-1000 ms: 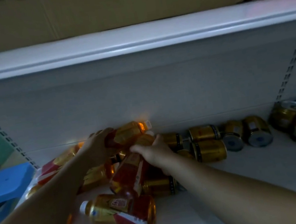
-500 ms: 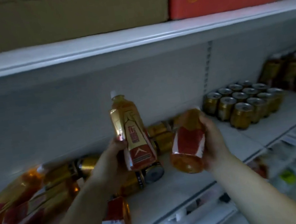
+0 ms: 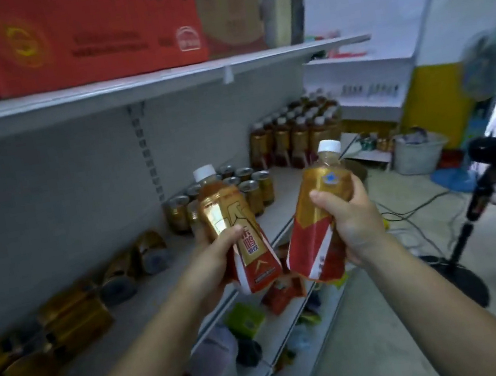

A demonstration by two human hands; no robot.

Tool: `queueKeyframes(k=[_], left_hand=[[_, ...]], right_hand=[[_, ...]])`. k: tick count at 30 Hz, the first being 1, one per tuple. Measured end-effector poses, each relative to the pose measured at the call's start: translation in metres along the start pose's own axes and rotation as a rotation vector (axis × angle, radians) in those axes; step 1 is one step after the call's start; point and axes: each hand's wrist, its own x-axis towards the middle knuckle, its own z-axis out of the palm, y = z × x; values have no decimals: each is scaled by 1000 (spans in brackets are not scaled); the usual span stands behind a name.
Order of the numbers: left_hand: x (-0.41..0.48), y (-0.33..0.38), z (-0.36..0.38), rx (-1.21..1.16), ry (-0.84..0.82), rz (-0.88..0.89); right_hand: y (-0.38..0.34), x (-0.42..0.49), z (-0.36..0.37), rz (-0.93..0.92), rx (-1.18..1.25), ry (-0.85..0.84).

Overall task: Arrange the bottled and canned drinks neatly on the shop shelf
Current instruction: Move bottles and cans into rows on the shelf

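My left hand (image 3: 215, 258) grips one amber tea bottle (image 3: 233, 229) with a white cap and a red and gold label, held upright in front of the shelf (image 3: 285, 188). A second bottle of the same kind (image 3: 317, 225) leans a little left in my right hand (image 3: 354, 219). Both bottles hang in the air over the shelf's front edge. Gold cans (image 3: 249, 184) stand upright in a group behind the left bottle. Upright bottles (image 3: 294, 138) fill the shelf's far right end. Toppled gold cans (image 3: 117, 273) lie along the shelf to the left.
A red carton (image 3: 76, 36) and brown boxes sit on the upper shelf. Mixed goods lie on the lower shelves (image 3: 263, 331). On the floor at right stand a black fan stand (image 3: 462, 238), cables and a grey bucket (image 3: 420, 154).
Both hands lifted a bottle each out of the toppled heap at the left. The right bottle has been turned cap up. My view has swung right along the shelf.
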Motion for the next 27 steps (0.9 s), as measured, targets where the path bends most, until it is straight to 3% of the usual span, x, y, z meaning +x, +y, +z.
queueKeyframes(k=[6,10,27], left_hand=[[92,-21,98,80,74,63],[146,-31,128,165,170,91],[372,-86,142,508,281,151]], right_hand=[[-29,83,-94,-55,-248,60],[-27,137,-126,-91,-389,-3],[65,391,-111,-145,-781,-264]])
